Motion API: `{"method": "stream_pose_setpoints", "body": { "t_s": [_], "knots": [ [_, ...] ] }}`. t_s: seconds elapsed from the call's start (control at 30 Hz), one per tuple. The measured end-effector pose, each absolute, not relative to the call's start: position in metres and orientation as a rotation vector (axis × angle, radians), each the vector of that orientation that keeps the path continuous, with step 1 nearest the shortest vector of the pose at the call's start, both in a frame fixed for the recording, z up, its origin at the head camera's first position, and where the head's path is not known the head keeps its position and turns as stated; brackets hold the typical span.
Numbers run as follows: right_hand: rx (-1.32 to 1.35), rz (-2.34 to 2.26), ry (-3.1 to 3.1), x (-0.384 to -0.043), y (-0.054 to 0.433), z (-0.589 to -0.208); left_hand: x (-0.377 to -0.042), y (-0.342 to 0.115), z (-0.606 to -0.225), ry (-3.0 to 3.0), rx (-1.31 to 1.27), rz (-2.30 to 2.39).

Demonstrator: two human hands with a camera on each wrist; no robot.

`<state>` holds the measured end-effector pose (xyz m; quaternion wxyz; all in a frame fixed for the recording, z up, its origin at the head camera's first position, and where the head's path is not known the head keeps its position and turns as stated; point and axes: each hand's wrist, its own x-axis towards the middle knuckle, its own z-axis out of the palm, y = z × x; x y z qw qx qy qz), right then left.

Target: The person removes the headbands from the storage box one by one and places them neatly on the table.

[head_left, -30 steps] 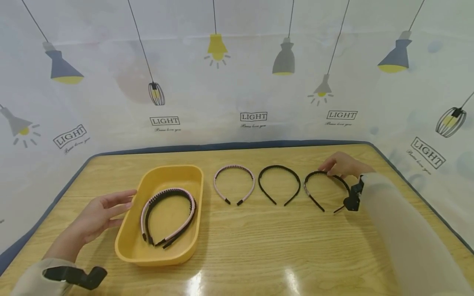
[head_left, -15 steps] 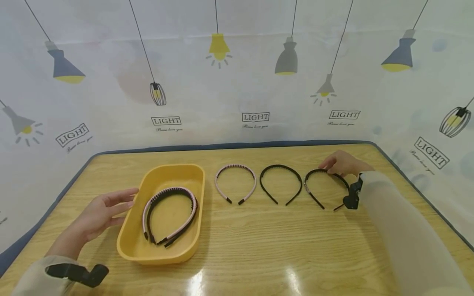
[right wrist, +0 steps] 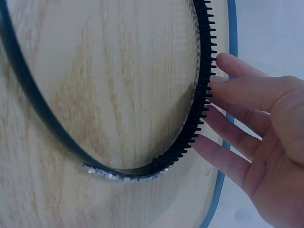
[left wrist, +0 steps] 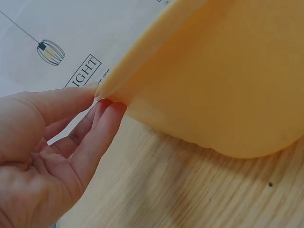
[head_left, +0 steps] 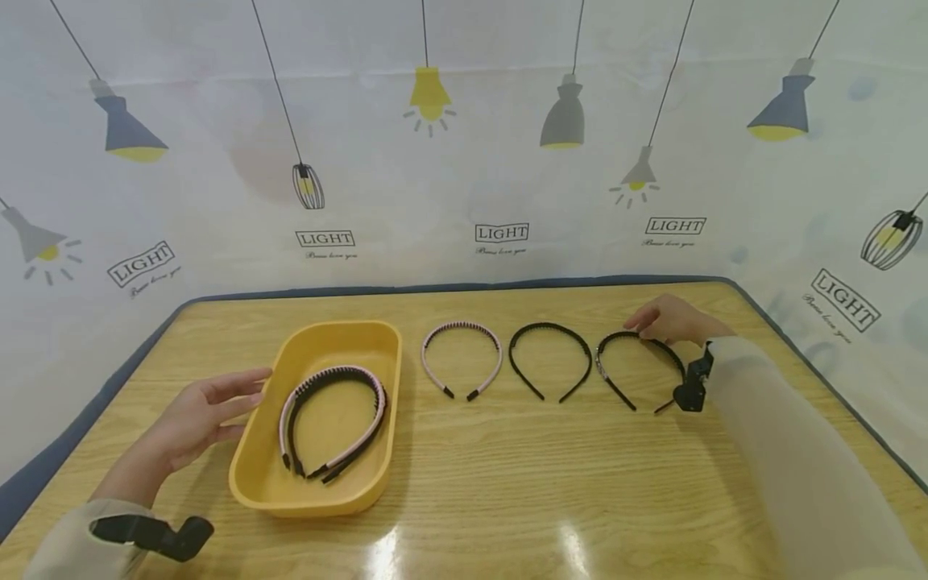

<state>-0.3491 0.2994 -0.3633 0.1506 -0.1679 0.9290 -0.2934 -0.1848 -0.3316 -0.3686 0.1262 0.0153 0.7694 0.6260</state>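
Observation:
My left hand (head_left: 199, 419) is at the left side of a yellow plastic tray (head_left: 242, 483). Its fairly straight fingers touch the outer wall just at the rim, as the left wrist view shows. My right hand (head_left: 670, 320) reaches to the far right, its fingertips (right wrist: 221, 85) at the toothed top edge of a black headband (head_left: 616, 391). That headband lies on the table, silvery glitter (right wrist: 126, 176) along one side. Left of it lie a plain black headband (head_left: 512, 358) and a pink headband (head_left: 497, 366) with dark tips.
Inside the tray, a pink headband (head_left: 377, 399) overlaps dark headbands (head_left: 292, 435). The wooden table (head_left: 536, 483) ends at a blue edge along the back, against a wall covering (head_left: 406, 185) printed with lamps. Each wrist wears a black mount (head_left: 155, 538).
The head view has shifted slightly. Both hands, the tray and the headbands hold their places.

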Motion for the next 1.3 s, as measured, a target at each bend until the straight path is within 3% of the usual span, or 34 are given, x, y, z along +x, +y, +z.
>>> {"method": "stream_pose_setpoints", "body": {
  "t_s": [1.3],
  "knots": [
    [-0.840, -0.839, 2.741, -0.338, 0.237, -0.338, -0.185, -0.333, -0.370, 2.261, 0.045, 1.798]
  ]
}}
